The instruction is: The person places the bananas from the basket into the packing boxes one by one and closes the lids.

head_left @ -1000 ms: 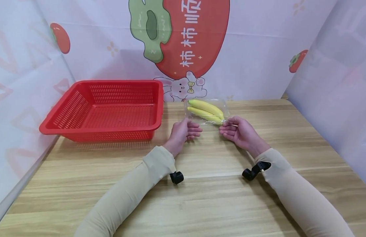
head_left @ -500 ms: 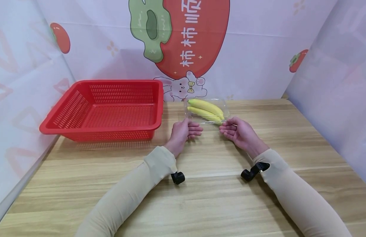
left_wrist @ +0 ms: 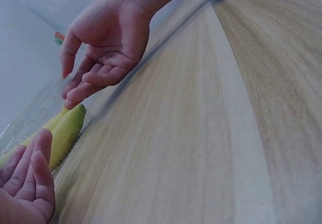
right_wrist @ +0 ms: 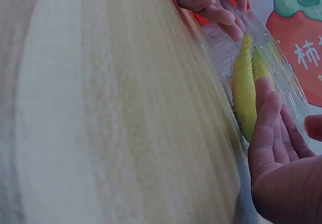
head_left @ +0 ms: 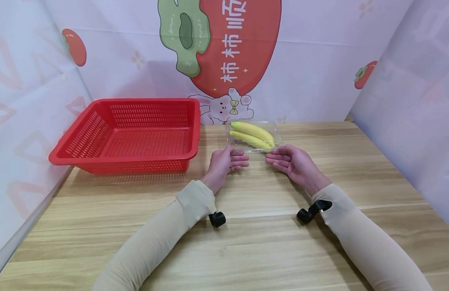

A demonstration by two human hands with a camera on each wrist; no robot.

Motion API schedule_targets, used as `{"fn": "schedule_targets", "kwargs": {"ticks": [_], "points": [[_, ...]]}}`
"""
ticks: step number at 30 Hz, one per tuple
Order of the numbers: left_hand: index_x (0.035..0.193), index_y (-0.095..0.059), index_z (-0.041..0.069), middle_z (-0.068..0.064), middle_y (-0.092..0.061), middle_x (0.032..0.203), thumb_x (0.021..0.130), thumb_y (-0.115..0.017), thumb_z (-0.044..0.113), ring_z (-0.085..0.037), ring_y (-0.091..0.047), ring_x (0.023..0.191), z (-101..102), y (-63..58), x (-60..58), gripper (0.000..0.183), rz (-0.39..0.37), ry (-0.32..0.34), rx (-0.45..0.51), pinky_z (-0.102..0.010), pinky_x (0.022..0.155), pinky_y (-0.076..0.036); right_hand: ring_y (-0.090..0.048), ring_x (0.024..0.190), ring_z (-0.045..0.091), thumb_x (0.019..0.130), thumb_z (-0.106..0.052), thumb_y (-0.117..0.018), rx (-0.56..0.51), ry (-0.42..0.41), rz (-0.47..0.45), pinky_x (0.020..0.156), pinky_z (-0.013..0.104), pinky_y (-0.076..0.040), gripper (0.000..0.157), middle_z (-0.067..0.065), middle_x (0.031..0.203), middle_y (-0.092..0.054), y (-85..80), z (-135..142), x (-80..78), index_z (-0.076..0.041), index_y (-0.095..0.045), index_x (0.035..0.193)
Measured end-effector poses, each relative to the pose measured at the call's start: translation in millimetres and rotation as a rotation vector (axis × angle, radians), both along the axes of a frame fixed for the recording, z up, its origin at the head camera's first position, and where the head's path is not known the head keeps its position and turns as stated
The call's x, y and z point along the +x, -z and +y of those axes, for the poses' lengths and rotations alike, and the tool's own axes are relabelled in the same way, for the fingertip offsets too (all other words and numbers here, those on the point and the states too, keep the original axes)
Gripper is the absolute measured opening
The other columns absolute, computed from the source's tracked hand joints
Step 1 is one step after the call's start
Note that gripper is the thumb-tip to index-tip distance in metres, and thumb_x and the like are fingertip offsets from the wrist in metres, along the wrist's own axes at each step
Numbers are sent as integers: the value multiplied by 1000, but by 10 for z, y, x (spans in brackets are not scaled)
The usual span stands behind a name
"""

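Note:
Two yellow bananas lie in a clear plastic box near the back of the table. My left hand is at the box's near left corner, its fingers extended and the palm turned inward. Facing it, my right hand is at the near right corner with fingers lightly bent and the thumb up at the box's edge. In the right wrist view the right fingers overlap the lower end of the bananas, with the thumb spread apart from them. Neither hand is curled round the box.
A red perforated basket stands at the back left of the wooden table, to the left of the box. A printed white cloth hangs right behind the table, and more cloth closes off both sides.
My right fingers have shifted slightly left and toward me along the box's near edge. The left hand stays almost still, and the box and basket keep their places.

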State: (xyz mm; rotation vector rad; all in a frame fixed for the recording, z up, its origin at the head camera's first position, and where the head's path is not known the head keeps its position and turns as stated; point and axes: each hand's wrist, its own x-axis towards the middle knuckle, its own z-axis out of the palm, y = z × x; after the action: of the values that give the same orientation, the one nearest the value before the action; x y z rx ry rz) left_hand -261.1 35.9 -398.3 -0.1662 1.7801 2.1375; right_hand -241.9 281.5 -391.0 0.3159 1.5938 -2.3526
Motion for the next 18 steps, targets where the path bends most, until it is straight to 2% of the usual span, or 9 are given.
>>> {"fn": "schedule_targets", "kwargs": {"ticks": [7, 10, 13, 15, 18], "points": [[129, -72, -1, -13, -82, 115, 110, -47, 31, -18, -83, 90, -50, -6, 16, 45, 0, 4, -15, -20, 71, -61, -82, 94, 19, 113, -18, -42, 22, -29, 3, 85, 25, -64, 30, 9, 99, -84, -1, -6, 26, 2, -63, 123], [127, -73, 0, -13, -82, 113, 110, -48, 40, -16, -82, 85, -85, -36, 49, 50, 1, 14, -82, -20, 69, -60, -82, 95, 18, 114, -23, -45, 75, -57, 10, 87, 25, -64, 32, 8, 98, -84, -24, 5, 60, 1, -63, 125], [123, -73, 2, -11, -83, 110, 110, -50, 45, -15, -81, 83, -118, -91, 123, 51, 17, 48, -180, -21, 70, -61, -83, 91, 19, 113, -27, -50, 135, -61, 5, 84, 26, -65, 33, 8, 96, -84, -68, 36, 113, -1, -70, 116], [122, -74, 4, -9, -82, 109, 110, -52, 45, -16, -80, 84, -134, -124, 176, 48, 60, 75, -252, -23, 73, -62, -83, 86, 19, 112, -27, -53, 173, -52, 6, 80, 26, -65, 33, 8, 92, -83, -106, 67, 155, -2, -75, 108], [123, -75, 8, -4, -82, 107, 109, -56, 42, -16, -77, 87, -147, -170, 248, 41, 194, 98, -389, -25, 74, -60, -82, 80, 17, 111, -26, -55, 238, -46, 28, 77, 26, -66, 33, 6, 87, -82, -171, 115, 213, -5, -78, 98]]}}
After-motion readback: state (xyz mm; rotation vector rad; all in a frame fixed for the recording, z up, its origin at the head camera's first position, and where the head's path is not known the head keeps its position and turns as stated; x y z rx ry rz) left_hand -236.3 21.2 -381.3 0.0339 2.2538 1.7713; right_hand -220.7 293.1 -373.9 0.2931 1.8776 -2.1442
